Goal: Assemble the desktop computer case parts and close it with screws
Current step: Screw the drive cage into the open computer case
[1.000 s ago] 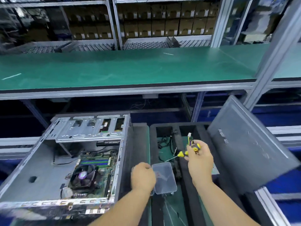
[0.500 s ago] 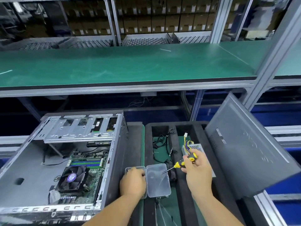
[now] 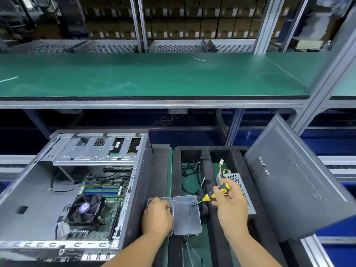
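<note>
At 7 o'clock the computer case (image 3: 73,189) lies open w/ motherboard and fan showing, side panel (image 3: 300,182) off, leaning at 3 o'clock, power supply (image 3: 238,183) not yet in, so most of the job looks left. Left hand (image 3: 157,216) dips into the clear screw box (image 3: 159,201), fingers hidden, grip can't tell; right hand (image 3: 230,206) grips the screwdriver (image 3: 212,195) over the box lid (image 3: 185,214). Black foam tray (image 3: 213,224) underneath; green bench shelf (image 3: 154,74) at 12, stacked cartons (image 3: 192,22) behind.

Two bare forearms, left grip (image 3: 157,216) and right grip (image 3: 232,206) ungloved, sleeveless.
</note>
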